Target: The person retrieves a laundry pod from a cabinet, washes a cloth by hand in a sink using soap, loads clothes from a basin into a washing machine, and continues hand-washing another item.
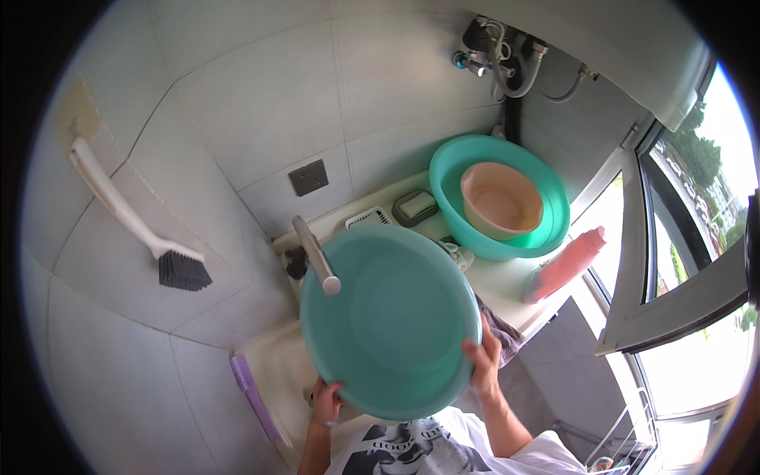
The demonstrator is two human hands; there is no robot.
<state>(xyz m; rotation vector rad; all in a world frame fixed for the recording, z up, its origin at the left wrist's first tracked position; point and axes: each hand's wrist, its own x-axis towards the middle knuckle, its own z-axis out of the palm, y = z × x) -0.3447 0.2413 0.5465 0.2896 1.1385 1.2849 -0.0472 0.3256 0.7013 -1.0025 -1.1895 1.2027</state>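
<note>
Both hands hold a large teal plastic basin (392,320) up in front of me, over the sink counter. My left hand (328,399) grips its lower left rim, with the thumb over the edge. On the right rim, my right hand (485,361) has its thumb over the edge and its fingers on the outer side. The inside of the basin faces me, and I see nothing solid lying in it. A metal faucet (317,256) reaches over the basin's upper left part. The basin hides much of the sink (285,362) below.
A green basin (442,172) with a pink basin (502,196) inside stands at the back right, near a soap dish (414,208) and a pink bottle (564,264). A white-handled brush (119,208) hangs left; a purple brush (254,396) lies below. An open window (683,285) juts in.
</note>
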